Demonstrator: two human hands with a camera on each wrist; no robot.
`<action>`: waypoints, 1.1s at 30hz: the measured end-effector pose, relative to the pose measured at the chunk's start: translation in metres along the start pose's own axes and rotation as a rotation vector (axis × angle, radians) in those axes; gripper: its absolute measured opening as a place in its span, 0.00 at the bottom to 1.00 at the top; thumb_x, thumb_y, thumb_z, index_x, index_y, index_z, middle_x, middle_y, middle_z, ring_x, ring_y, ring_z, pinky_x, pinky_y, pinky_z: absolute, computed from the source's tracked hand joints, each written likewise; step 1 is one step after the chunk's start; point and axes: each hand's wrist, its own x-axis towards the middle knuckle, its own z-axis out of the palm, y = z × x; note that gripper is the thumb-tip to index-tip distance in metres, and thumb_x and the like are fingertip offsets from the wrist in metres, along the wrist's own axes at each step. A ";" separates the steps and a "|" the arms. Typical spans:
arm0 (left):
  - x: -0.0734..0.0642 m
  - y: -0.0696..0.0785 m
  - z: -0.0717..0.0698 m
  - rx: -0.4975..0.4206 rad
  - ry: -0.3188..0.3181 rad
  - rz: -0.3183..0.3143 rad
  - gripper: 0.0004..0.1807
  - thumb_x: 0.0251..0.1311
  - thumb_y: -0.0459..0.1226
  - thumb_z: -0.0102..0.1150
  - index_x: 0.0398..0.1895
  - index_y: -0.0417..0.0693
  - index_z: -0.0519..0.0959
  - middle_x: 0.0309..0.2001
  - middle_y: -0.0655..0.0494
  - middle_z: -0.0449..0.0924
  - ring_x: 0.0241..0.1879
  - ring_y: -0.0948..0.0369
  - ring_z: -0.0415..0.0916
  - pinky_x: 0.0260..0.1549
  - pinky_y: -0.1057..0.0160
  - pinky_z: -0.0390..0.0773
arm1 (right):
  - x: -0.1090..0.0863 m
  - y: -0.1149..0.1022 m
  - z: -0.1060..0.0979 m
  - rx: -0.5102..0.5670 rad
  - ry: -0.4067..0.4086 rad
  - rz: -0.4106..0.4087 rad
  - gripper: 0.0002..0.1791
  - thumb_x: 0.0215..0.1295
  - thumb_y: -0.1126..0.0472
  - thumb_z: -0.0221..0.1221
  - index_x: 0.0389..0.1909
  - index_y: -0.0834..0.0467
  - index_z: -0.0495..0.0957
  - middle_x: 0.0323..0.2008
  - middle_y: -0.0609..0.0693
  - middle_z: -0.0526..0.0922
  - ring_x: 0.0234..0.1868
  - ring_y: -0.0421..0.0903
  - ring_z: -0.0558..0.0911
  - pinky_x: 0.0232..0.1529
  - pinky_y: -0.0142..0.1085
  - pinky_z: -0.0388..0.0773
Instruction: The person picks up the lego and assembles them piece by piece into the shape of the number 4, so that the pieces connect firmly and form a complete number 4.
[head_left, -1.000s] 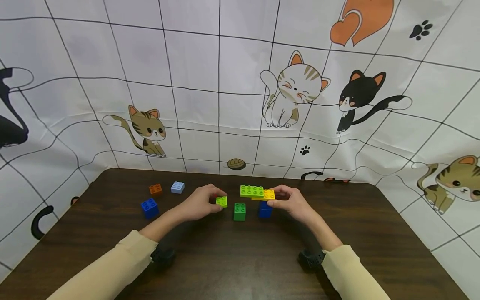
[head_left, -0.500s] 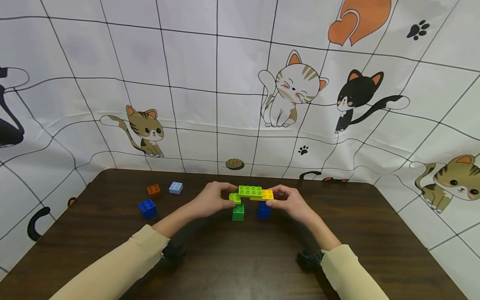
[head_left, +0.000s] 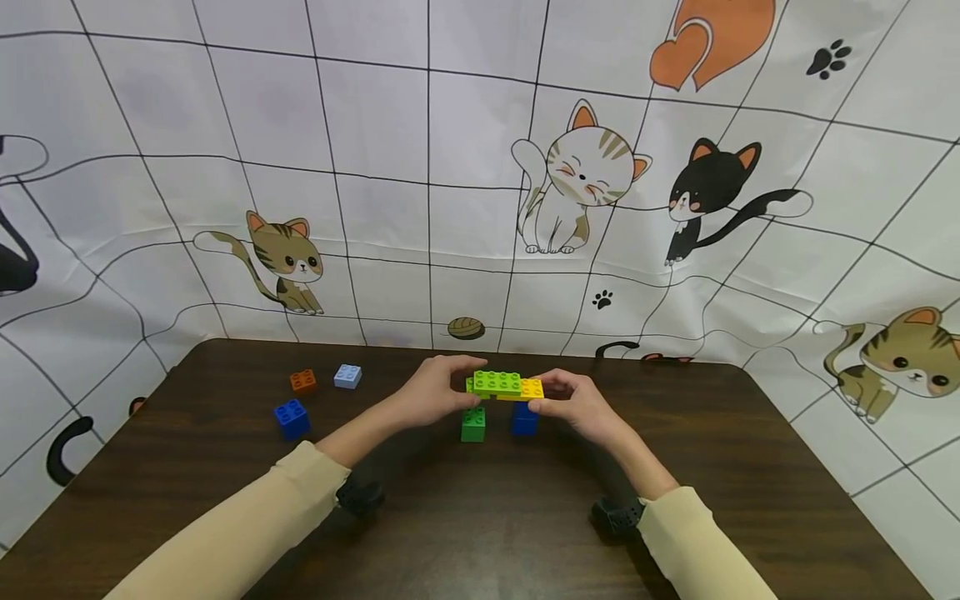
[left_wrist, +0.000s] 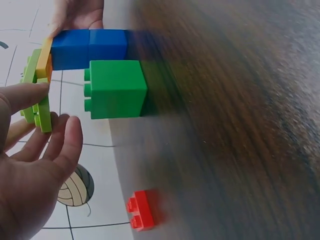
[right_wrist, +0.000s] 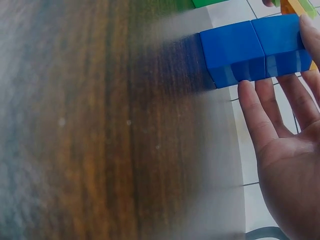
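Note:
Two stacked blue bricks (head_left: 525,418) stand on the table, with a yellow brick (head_left: 532,388) on top. A long lime brick (head_left: 497,382) sits on the yellow one and juts out leftward. My right hand (head_left: 581,407) grips the yellow brick at its right end, fingertips against the upper blue brick (right_wrist: 282,42). Between thumb and fingers, my left hand (head_left: 435,390) pinches a small lime brick (left_wrist: 44,112) right beneath the free end of the long lime one. Below that overhang stands a separate green brick (left_wrist: 117,90), a gap above its studs.
On the left of the dark wooden table (head_left: 480,533) lie an orange brick (head_left: 303,381), a light blue brick (head_left: 348,376) and a blue brick (head_left: 292,418). A red brick (left_wrist: 142,210) shows in the left wrist view. A cat-print curtain (head_left: 375,208) hangs behind.
My left hand has moved right with the small lime brick, bringing it from beside the structure to under the long lime brick's end. The right hand keeps its hold on the yellow brick.

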 end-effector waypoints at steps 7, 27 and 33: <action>0.002 -0.002 0.002 -0.103 -0.027 -0.027 0.26 0.62 0.30 0.69 0.64 0.37 0.78 0.47 0.45 0.82 0.41 0.52 0.77 0.38 0.63 0.83 | -0.002 0.000 0.001 -0.003 -0.009 0.002 0.20 0.68 0.61 0.67 0.57 0.65 0.79 0.51 0.58 0.84 0.49 0.52 0.82 0.51 0.35 0.81; 0.009 0.002 0.010 -0.474 0.054 -0.184 0.17 0.73 0.35 0.58 0.58 0.32 0.80 0.48 0.42 0.83 0.36 0.52 0.84 0.44 0.52 0.85 | -0.002 -0.002 0.000 -0.014 0.007 -0.004 0.20 0.68 0.60 0.68 0.57 0.65 0.80 0.51 0.58 0.85 0.50 0.52 0.82 0.52 0.39 0.81; 0.012 0.009 0.009 -0.536 0.092 -0.246 0.15 0.71 0.32 0.60 0.55 0.29 0.82 0.47 0.40 0.84 0.33 0.54 0.84 0.42 0.55 0.86 | 0.001 -0.001 0.000 -0.019 0.006 -0.008 0.20 0.68 0.60 0.68 0.57 0.64 0.80 0.50 0.57 0.85 0.49 0.52 0.82 0.52 0.39 0.81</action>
